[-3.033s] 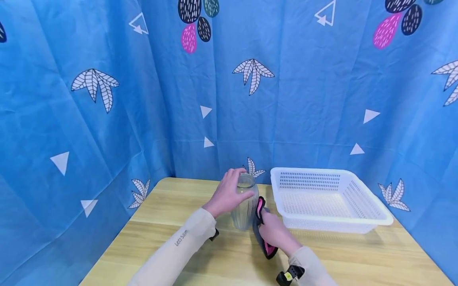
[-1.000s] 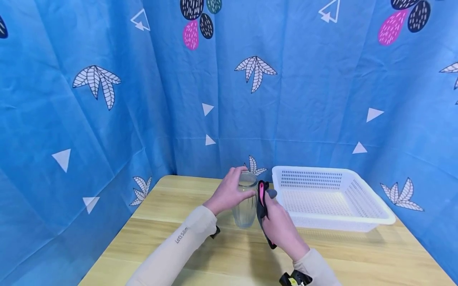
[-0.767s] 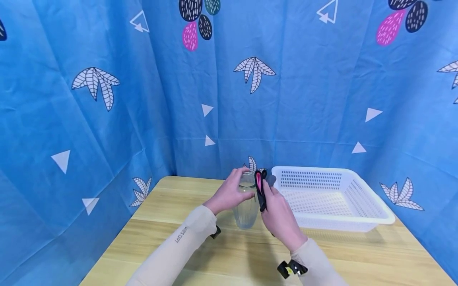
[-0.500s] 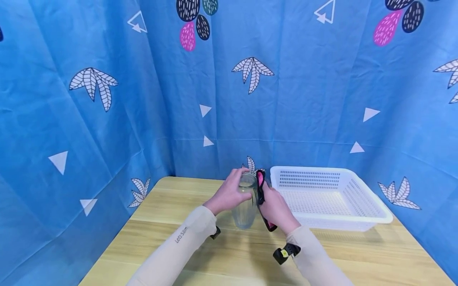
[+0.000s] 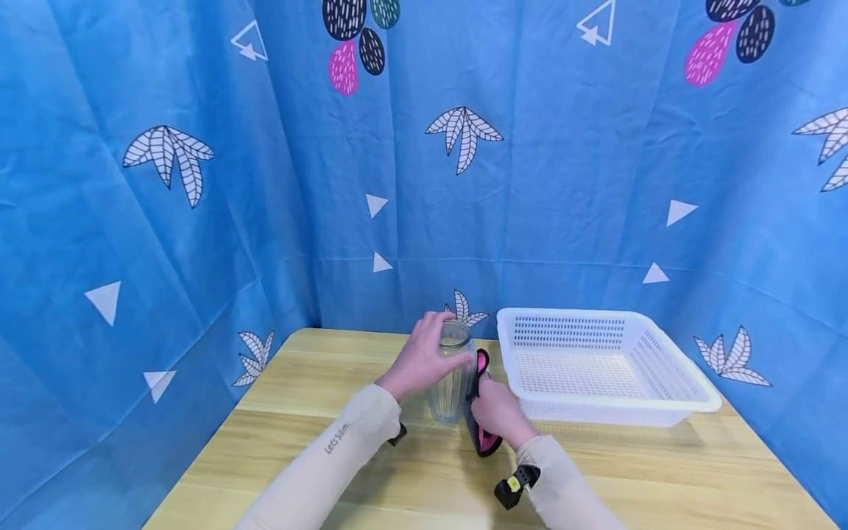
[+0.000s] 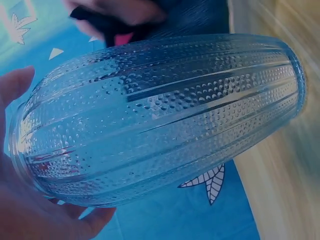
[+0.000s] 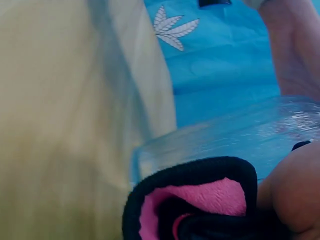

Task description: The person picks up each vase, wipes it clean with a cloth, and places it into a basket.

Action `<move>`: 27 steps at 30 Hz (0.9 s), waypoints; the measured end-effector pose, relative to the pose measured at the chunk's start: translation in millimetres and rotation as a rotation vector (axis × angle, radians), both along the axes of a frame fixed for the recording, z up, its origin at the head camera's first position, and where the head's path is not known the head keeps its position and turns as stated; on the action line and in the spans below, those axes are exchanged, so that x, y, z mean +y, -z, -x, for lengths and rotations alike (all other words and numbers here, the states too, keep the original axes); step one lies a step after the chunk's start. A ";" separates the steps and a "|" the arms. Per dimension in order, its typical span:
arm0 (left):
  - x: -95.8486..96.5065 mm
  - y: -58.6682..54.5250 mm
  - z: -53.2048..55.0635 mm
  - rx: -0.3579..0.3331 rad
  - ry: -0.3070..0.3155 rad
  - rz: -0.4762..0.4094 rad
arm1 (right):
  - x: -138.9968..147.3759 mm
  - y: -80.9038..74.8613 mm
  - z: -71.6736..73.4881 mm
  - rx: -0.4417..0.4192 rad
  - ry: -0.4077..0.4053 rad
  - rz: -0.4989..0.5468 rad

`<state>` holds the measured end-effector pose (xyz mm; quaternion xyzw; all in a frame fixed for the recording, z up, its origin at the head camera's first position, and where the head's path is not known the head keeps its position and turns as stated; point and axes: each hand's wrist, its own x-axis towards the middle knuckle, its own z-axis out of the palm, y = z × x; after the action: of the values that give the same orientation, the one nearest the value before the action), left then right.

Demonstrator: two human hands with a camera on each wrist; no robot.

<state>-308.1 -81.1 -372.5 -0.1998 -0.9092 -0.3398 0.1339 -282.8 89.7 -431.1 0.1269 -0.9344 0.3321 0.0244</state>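
Observation:
A clear glass vase (image 5: 445, 397) with ribs and small raised dots stands upright on the table. My left hand (image 5: 420, 361) grips it at the neck, thumb on the near side and fingers round the back. In the left wrist view the vase (image 6: 165, 125) fills most of the picture. My right hand (image 5: 495, 408) holds a folded cloth (image 5: 489, 442), grey and pink with a black border, against the right side of the vase. The right wrist view shows the cloth's pink inner face (image 7: 220, 195) curled over, the glass just behind it.
A white perforated plastic basket (image 5: 616, 403) stands at the back right, close to my right hand. The wooden table (image 5: 265, 449) meets a blue patterned curtain (image 5: 424, 184) behind and at both sides. Dark wrist-camera mounts sit on both sleeves.
My right hand has carried the cloth up the vase's right side towards the rim, then back down to its lower half. My left hand and the vase have stayed in place.

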 end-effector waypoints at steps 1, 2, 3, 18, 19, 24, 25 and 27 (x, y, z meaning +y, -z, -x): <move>0.0 0.7 0.0 0.005 -0.013 0.009 | -0.6 3.4 -2.1 -0.010 -0.003 -0.008; 0.1 1.2 -0.1 0.013 -0.024 0.018 | -1.0 6.5 -4.2 -0.009 -0.009 -0.022; 0.2 1.7 0.0 0.021 -0.037 0.033 | -1.3 8.5 -6.9 -0.011 -0.015 -0.029; 1.3 -5.1 -2.1 0.077 -0.047 0.093 | 5.1 -30.1 -48.7 0.201 0.002 -0.005; 1.2 -5.6 -2.4 0.075 -0.042 0.092 | 4.8 -34.8 -50.5 0.226 0.006 -0.004; 0.4 -7.5 -3.7 0.054 -0.021 0.091 | 3.0 -55.9 -54.2 0.390 0.003 0.006; 0.2 -8.2 -4.2 0.046 -0.014 0.085 | 2.7 -59.7 -53.2 0.429 -0.004 0.007; 0.0 -9.4 -4.7 0.029 -0.003 0.075 | 2.4 -66.5 -49.0 0.475 -0.017 0.006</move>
<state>-303.3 -81.1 -363.0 -0.2085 -0.9195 -0.3025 0.1400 -233.9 92.1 -364.7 0.2092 -0.9004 0.2957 0.2411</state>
